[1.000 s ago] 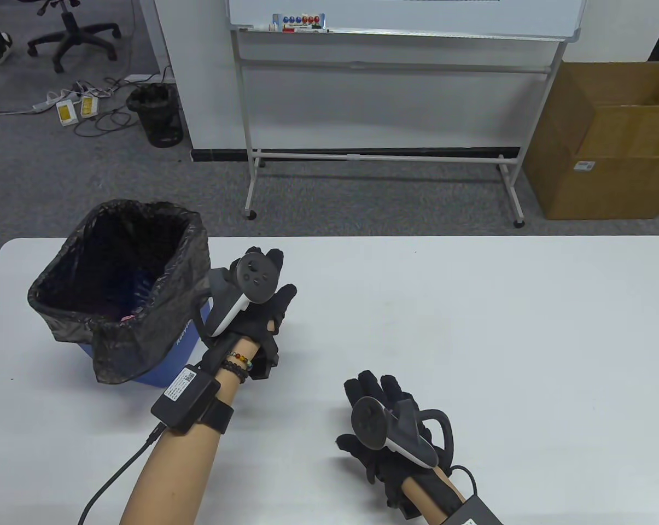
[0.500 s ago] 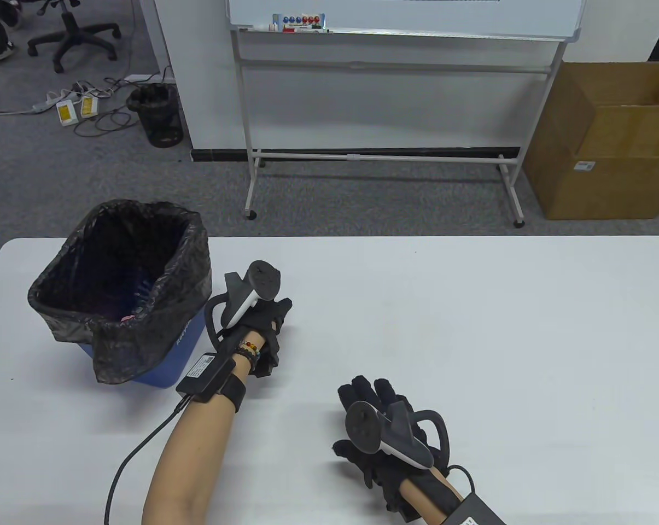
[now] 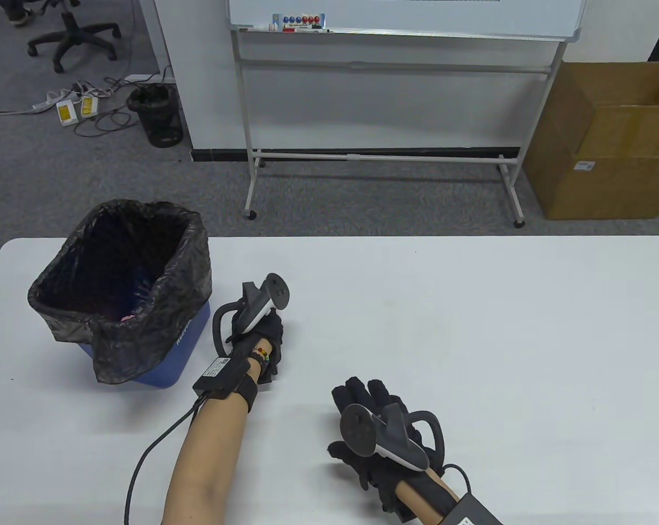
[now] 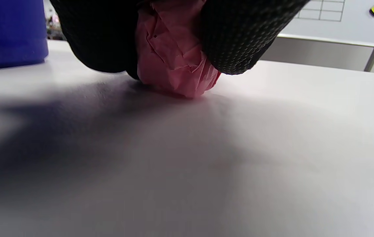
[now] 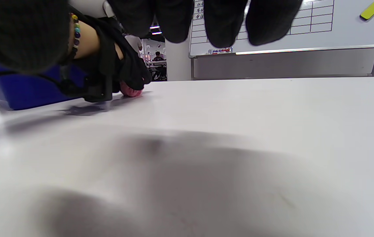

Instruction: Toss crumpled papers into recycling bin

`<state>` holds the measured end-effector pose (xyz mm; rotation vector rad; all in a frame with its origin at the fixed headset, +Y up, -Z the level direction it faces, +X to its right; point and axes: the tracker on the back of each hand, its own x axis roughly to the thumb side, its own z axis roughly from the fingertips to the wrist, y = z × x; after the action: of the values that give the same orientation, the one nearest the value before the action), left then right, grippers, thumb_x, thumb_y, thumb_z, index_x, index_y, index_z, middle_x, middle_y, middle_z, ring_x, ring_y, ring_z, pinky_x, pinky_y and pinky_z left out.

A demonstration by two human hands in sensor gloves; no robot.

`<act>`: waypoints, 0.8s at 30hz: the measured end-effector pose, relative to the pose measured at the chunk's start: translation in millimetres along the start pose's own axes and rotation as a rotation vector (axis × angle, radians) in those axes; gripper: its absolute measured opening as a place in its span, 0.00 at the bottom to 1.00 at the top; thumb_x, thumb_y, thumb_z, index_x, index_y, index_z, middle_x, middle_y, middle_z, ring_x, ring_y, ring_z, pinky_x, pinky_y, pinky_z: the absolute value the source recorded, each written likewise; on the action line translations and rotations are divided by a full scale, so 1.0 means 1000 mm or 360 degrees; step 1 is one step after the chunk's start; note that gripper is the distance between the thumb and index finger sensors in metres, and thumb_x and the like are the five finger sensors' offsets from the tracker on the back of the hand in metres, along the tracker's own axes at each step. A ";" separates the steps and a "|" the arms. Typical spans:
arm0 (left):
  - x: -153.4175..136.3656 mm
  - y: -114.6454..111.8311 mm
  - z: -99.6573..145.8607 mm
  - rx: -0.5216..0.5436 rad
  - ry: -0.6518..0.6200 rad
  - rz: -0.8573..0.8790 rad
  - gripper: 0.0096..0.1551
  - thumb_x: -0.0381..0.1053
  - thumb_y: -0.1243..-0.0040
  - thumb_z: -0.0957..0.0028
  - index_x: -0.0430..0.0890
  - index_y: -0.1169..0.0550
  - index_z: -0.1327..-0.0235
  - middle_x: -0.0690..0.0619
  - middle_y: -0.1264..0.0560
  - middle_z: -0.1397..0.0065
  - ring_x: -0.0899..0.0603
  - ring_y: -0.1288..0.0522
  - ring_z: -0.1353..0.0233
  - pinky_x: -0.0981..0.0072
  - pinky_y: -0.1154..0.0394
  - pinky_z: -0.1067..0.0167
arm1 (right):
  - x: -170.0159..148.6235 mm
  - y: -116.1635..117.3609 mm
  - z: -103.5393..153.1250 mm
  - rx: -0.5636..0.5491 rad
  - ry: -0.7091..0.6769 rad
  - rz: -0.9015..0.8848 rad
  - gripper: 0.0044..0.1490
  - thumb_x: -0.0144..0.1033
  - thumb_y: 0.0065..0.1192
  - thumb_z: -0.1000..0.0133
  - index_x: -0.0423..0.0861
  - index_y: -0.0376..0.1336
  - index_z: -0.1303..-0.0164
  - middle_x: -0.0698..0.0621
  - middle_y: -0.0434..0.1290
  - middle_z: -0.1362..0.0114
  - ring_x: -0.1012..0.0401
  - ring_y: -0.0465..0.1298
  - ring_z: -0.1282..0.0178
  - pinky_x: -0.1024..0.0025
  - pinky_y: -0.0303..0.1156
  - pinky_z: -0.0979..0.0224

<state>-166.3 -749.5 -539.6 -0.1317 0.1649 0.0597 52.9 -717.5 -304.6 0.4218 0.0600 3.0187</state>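
Pinching a crumpled pink paper ball against the table, just beside the bin.

The left hand [image 3: 263, 342] grips the crumpled paper [image 4: 173, 56] between gloved fingers [image 4: 239, 36], the wad's underside touching the table [image 3: 471, 328]. The right hand [image 3: 381, 437] lies apart, fingers spread, holding nothing. The recycling bin [image 3: 127, 284], blue with a black liner, stands just left of the left hand, mouth up. The paper is probably very light, soft and compressible; grip across its middle, lightly. The wad is roughly round: no clear long axis or pointing direction.
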 end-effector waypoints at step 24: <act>-0.031 0.080 0.102 0.0104 -0.0195 0.0618 0.36 0.49 0.33 0.49 0.45 0.30 0.25 0.38 0.30 0.21 0.35 0.21 0.27 0.52 0.17 0.37 | 0.003 -0.003 0.004 -0.0044 -0.0010 0.0012 0.60 0.67 0.64 0.61 0.58 0.47 0.19 0.54 0.52 0.12 0.45 0.56 0.12 0.45 0.59 0.19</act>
<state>-185.9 -658.4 -444.9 -0.0291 0.0678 0.4478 51.7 -714.4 -300.4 0.4300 0.0160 3.0218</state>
